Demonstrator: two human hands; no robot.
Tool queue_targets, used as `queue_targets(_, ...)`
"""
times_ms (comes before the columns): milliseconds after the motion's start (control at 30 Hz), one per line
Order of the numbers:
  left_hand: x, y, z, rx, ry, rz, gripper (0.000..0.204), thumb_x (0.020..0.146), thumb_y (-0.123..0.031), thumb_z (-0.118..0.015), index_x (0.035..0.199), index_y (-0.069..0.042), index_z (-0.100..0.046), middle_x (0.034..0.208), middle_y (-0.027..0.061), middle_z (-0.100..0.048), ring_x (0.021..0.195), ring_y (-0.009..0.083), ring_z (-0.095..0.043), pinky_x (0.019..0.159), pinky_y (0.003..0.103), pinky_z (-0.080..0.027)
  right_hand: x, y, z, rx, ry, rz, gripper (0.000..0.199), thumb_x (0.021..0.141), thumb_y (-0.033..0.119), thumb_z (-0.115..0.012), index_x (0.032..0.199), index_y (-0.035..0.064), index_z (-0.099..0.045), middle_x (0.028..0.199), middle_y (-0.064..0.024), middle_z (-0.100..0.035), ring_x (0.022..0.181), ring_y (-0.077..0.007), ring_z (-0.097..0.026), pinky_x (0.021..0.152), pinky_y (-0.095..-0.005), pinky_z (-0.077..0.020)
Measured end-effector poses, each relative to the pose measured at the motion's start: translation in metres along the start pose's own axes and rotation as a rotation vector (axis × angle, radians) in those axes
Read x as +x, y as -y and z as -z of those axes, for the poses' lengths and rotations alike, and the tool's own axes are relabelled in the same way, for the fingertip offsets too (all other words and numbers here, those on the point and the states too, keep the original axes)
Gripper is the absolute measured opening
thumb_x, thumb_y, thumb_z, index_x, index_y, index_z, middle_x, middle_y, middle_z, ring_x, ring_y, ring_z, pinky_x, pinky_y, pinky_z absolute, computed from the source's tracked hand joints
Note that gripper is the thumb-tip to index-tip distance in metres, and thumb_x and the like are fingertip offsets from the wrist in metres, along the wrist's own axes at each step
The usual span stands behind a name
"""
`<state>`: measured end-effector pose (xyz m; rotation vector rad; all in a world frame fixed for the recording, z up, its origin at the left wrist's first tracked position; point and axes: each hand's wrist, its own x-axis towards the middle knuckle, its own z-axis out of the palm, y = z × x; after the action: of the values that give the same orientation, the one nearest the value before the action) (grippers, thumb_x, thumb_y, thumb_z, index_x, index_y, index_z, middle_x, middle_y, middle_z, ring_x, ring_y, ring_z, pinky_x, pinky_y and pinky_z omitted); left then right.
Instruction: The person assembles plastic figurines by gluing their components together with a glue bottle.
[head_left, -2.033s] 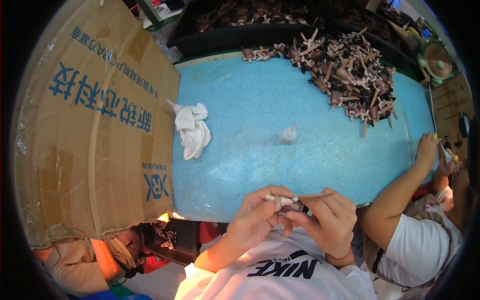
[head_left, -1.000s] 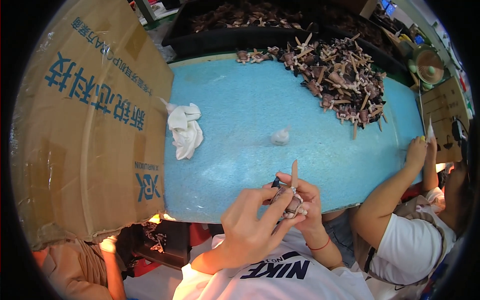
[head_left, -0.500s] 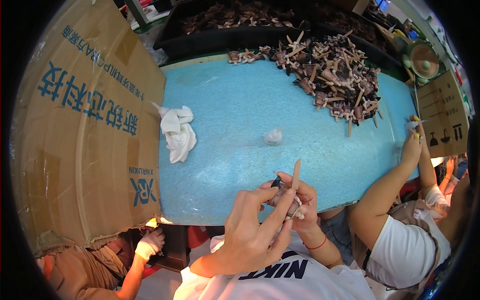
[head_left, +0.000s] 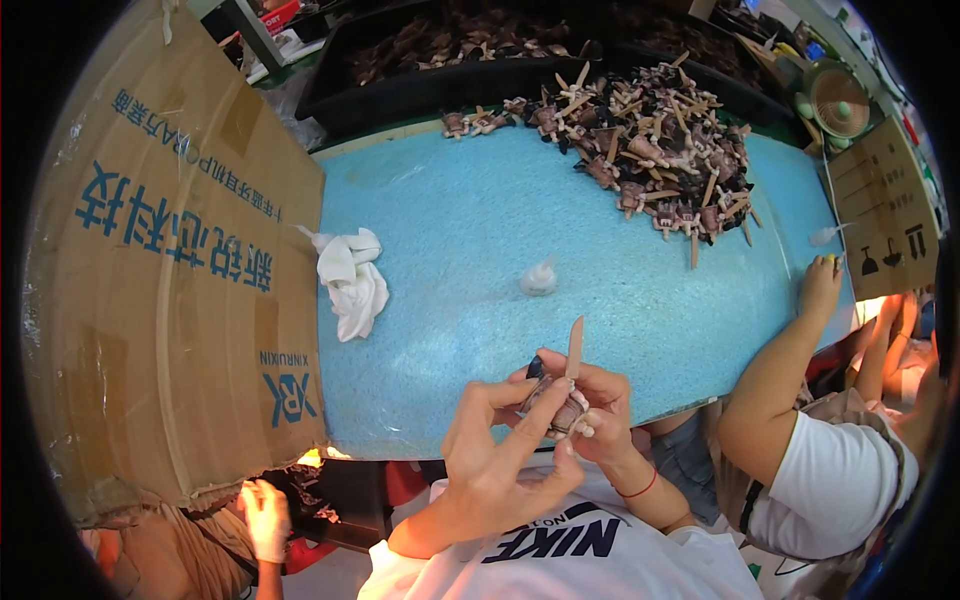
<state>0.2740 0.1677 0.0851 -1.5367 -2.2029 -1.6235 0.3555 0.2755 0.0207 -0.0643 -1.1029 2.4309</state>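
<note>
Both my hands are closed round one small figurine [head_left: 566, 412] above the near edge of the blue tabletop. It has a pinkish-brown body, a black part at its upper left and a flat tan blade [head_left: 575, 348] pointing up. My left hand [head_left: 503, 445] pinches its body from the left with thumb and fingers. From the right, my right hand [head_left: 607, 405] grips it near the base of the blade; some of its fingers are hidden behind. A small whitish translucent bottle [head_left: 538, 278] sits on the tabletop beyond my hands.
A large cardboard box [head_left: 200, 300] walls off the left side, beside a crumpled white cloth [head_left: 352, 285]. Similar figurines lie in a heap [head_left: 665, 150] at the far right, before black bins [head_left: 330, 95]. A co-worker's arm [head_left: 775, 370] rests at right; another person's hand [head_left: 267, 520] shows lower left.
My hands and the figurine appear slightly further left and lower, still gripped alike. The co-worker at right has let go of a small translucent bottle and drawn the hand back.
</note>
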Motion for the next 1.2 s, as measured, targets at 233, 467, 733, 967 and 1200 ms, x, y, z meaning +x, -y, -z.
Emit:
queue_targets(233,-0.001,0.006,-0.003,0.057,-0.039,0.025,0.044,0.059,-0.008,-0.066,0.103,-0.001,-0.064,0.088,0.0148,-0.054,0.072,0.0246,-0.059,0.059,0.031,-0.052,0.004,0.003,0.000,-0.064,0.041,-0.016,0.051,0.081,0.010,-0.055,0.126,-0.0093,-0.041,0.117,-0.0193,-0.054,0.103,-0.0234,-0.056,0.088,-0.0353,-0.0472)
queue_targets(467,0.000,0.006,-0.007,0.052,-0.025,0.004,0.043,0.060,-0.006,-0.059,0.102,0.004,-0.063,0.091,0.0158,-0.051,0.075,0.0226,-0.058,0.068,0.029,-0.051,0.003,0.005,-0.002,-0.213,-0.061,0.010,0.053,0.077,0.018,-0.058,0.123,-0.0063,-0.047,0.104,-0.0193,-0.061,0.090,-0.0216,-0.062,0.075,-0.0311,-0.0525)
queue_targets(733,-0.001,0.006,-0.014,0.111,-0.035,-0.011,0.046,0.062,-0.012,-0.066,0.106,-0.001,-0.062,0.085,0.0138,-0.054,0.071,0.0238,-0.058,0.066,0.032,-0.053,0.002,0.004,0.006,-0.145,0.003,0.047,0.048,0.078,0.009,-0.049,0.123,-0.0074,-0.046,0.108,-0.0231,-0.059,0.092,-0.0238,-0.062,0.071,-0.0298,-0.0534)
queue_targets(967,-0.002,0.005,-0.015,0.147,-0.001,0.035,0.050,0.061,-0.012,-0.066,0.109,0.000,-0.060,0.085,0.0137,-0.053,0.069,0.0228,-0.057,0.062,0.031,-0.051,0.003,-0.002,0.010,-0.008,0.015,0.028,0.052,0.076,0.010,-0.049,0.124,-0.0072,-0.045,0.113,-0.0256,-0.055,0.097,-0.0269,-0.060,0.076,-0.0322,-0.0533)
queue_targets(1200,-0.001,0.010,-0.014,0.126,-0.043,-0.052,0.056,0.062,-0.011,-0.066,0.114,0.004,-0.054,0.084,0.0132,-0.053,0.067,0.0213,-0.055,0.056,0.029,-0.047,0.004,0.021,0.004,-0.146,0.044,-0.040,0.055,0.073,0.008,-0.053,0.125,-0.0093,-0.044,0.101,-0.0156,-0.061,0.096,-0.0208,-0.060,0.089,-0.0322,-0.0448)
